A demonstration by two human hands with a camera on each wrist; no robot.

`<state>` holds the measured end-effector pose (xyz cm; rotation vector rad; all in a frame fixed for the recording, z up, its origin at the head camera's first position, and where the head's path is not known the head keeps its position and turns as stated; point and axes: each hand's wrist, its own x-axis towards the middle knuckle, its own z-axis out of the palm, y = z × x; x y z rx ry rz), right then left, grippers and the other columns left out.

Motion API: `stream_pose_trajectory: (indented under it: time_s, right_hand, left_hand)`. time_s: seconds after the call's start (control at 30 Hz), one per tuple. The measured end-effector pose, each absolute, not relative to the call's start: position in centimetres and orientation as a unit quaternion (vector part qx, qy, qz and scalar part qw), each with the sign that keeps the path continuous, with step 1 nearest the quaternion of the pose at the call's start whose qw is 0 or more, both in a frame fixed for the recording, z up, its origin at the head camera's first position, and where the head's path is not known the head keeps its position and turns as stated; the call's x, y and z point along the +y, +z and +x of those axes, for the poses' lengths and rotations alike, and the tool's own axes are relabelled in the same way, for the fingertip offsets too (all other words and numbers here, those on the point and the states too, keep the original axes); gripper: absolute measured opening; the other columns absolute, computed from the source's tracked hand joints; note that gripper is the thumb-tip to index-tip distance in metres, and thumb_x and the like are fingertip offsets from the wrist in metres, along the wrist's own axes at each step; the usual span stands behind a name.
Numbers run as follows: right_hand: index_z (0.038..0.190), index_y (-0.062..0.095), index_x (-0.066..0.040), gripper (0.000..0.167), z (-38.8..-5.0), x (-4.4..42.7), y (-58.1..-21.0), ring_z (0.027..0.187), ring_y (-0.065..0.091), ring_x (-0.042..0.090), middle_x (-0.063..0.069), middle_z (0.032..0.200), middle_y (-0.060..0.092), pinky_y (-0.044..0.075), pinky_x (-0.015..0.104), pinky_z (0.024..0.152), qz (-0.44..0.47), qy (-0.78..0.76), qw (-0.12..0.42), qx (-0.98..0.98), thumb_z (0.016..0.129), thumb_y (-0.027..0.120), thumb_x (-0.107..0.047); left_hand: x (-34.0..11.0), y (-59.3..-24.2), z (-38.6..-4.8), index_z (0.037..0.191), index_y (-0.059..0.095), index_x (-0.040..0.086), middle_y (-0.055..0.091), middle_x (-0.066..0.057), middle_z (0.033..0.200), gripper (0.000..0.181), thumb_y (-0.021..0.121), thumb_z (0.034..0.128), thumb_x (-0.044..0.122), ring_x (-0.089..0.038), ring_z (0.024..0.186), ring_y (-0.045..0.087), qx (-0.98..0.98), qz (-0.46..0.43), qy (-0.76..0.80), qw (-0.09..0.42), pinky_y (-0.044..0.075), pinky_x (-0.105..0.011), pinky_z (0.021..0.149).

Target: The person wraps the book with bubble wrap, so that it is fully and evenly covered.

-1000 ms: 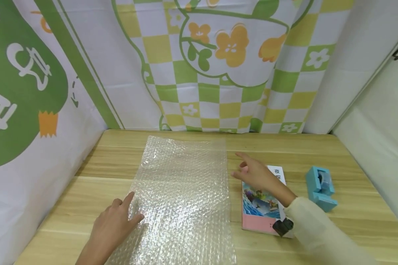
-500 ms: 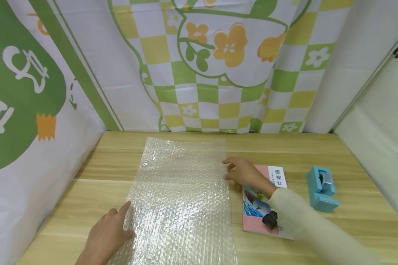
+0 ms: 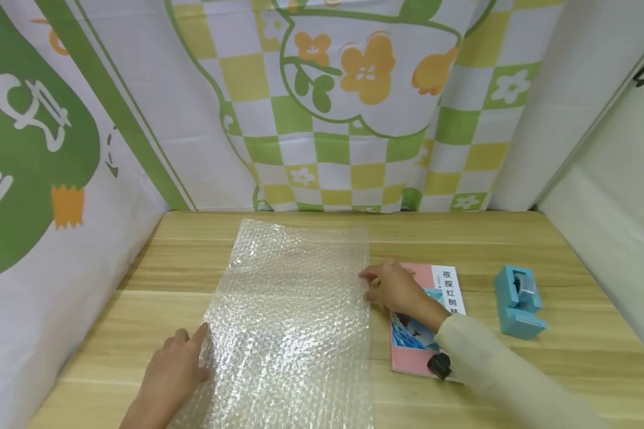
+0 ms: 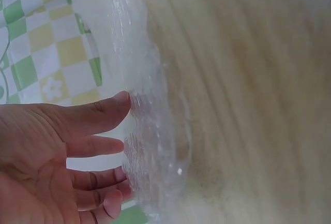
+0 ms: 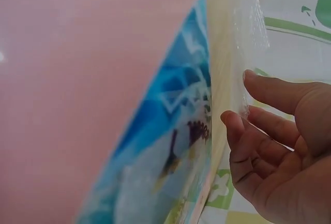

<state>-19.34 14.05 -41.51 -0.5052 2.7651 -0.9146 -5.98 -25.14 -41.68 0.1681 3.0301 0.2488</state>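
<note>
- Head view: bubble wrap (image 3: 295, 310) lies flat on the table (image 3: 434, 238).
- Right hand (image 3: 399, 292), just short a second ago, touches the wrap's right edge, fingers loosely bent.
- Left hand (image 3: 169, 369), loosely spread, sits lower at the left.

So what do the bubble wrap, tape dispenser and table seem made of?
Bubble wrap: clear, glossy plastic, from its see-through, glinting bumps. Tape dispenser: probably smooth plastic, judging by its even blue colour. Table: wood or a wood-look laminate, given the grain.
</note>
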Motion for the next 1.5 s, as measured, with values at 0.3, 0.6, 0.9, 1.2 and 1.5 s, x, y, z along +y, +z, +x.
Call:
stream_pose_trajectory:
  time_s: [0.3, 0.6, 0.9, 1.2, 1.5]
  right_hand:
    - [0.12, 0.07, 0.002, 0.04, -17.3, 13.8, -41.5, 0.076, 0.063, 0.012, 0.014, 0.11, 0.071, 0.053, 0.031, 0.071, -0.16, -0.314, 0.082, 0.932, 0.083, 0.08, -0.009]
    - [0.112, 0.071, 0.007, 0.035, -15.9, 13.6, -41.6, 0.067, 0.056, 0.009, 0.012, 0.096, 0.071, 0.053, 0.03, 0.068, -0.167, -0.308, 0.052, 0.935, 0.079, 0.081, -0.002]
    - [0.108, 0.073, 0.004, 0.033, -14.6, 13.0, -41.7, 0.059, 0.053, 0.008, 0.002, 0.082, 0.067, 0.048, 0.026, 0.057, -0.149, -0.296, 0.042, 0.942, 0.078, 0.083, -0.005]
    - [0.104, 0.073, 0.005, 0.031, -13.6, 12.1, -42.0, 0.068, 0.057, 0.009, 0.004, 0.081, 0.069, 0.055, 0.031, 0.068, -0.158, -0.298, 0.021, 0.941, 0.077, 0.084, -0.006]
    - [0.102, 0.074, 0.004, 0.03, -13.0, 11.7, -42.0, 0.063, 0.055, 0.007, 0.0, 0.074, 0.066, 0.054, 0.029, 0.065, -0.171, -0.284, 0.006, 0.943, 0.076, 0.084, -0.007]
  left_hand:
    - [-25.9, -41.9, -7.4, 0.132, 0.058, -0.005, 0.056, -0.016, 0.086, 0.08, 0.093, 0.0634, 0.017, -0.026, 0.071, 0.054, 0.994, 0.099, 0.032, 0.015, 0.05, -0.036, 0.057]
    - [-26.1, -41.9, -8.7, 0.134, 0.057, -0.004, 0.049, -0.012, 0.081, 0.076, 0.09, 0.0669, 0.006, -0.023, 0.068, 0.046, 0.994, 0.107, 0.017, 0.017, 0.044, -0.033, 0.053]
    - [-26.5, -41.9, -9.9, 0.135, 0.057, -0.004, 0.047, -0.014, 0.083, 0.073, 0.085, 0.0676, -0.004, -0.025, 0.07, 0.046, 0.993, 0.118, 0.019, 0.008, 0.045, -0.036, 0.055]
    - [-27.3, -42.3, -11.4, 0.135, 0.057, -0.003, 0.045, -0.017, 0.084, 0.062, 0.068, 0.0763, -0.018, -0.028, 0.072, 0.045, 0.992, 0.126, 0.013, -0.013, 0.043, -0.038, 0.055]
    - [-27.8, -42.2, -12.5, 0.137, 0.056, -0.001, 0.046, -0.02, 0.088, 0.067, 0.067, 0.0737, -0.02, -0.031, 0.075, 0.047, 0.992, 0.124, 0.013, -0.018, 0.044, -0.039, 0.054]
